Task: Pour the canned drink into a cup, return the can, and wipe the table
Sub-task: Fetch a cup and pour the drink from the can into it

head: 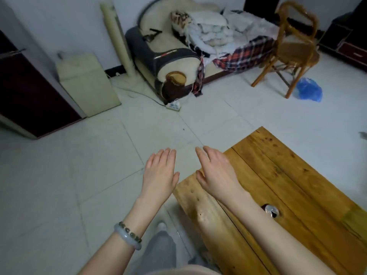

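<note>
The wooden plank surface fills the lower right, its boards marked with dark knots and stains. A drink can stands upright on it near the close edge, only its silver top showing. The surface stands on a pale tiled floor. On that floor, well apart from it, are a sofa, a wooden chair, a blue plastic bag beside the chair's legs, and a power strip by the sofa's end.

Can on table, sofa beyond.
</note>
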{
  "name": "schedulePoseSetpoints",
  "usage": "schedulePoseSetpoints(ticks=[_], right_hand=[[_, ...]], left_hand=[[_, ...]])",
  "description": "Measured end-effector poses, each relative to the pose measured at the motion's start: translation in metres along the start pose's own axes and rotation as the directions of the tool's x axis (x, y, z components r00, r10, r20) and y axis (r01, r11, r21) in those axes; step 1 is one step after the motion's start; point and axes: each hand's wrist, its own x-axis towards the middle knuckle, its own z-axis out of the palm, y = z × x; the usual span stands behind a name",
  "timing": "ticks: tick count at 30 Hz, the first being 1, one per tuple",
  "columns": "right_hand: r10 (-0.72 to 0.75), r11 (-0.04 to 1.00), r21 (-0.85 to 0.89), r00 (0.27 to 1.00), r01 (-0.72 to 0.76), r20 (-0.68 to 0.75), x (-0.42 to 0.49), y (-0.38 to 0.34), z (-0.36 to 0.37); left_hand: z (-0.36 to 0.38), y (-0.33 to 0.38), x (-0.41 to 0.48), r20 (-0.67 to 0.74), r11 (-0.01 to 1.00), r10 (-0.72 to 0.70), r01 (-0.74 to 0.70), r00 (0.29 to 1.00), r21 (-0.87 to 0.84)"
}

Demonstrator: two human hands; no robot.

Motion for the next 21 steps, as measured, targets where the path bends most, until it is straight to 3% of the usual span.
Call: schedulePoseSetpoints(ticks=[7, 21], right_hand=[[-0.138, 0.99, -0.002, 0.989, 0.138, 0.048, 0.065, -0.081, 0.035], [-0.276, 0.961, -0.032, 0.96, 0.275, -0.048, 0.247, -0.269, 0.089]], left_hand=[[-0.013, -0.099, -0.019, 0.003, 0.979, -0.203, 0.203, 0.979, 0.016], [-0.03, -0.337, -0.008, 0.018, 0.929, -0.37, 0.369, 0.929, 0.017]])
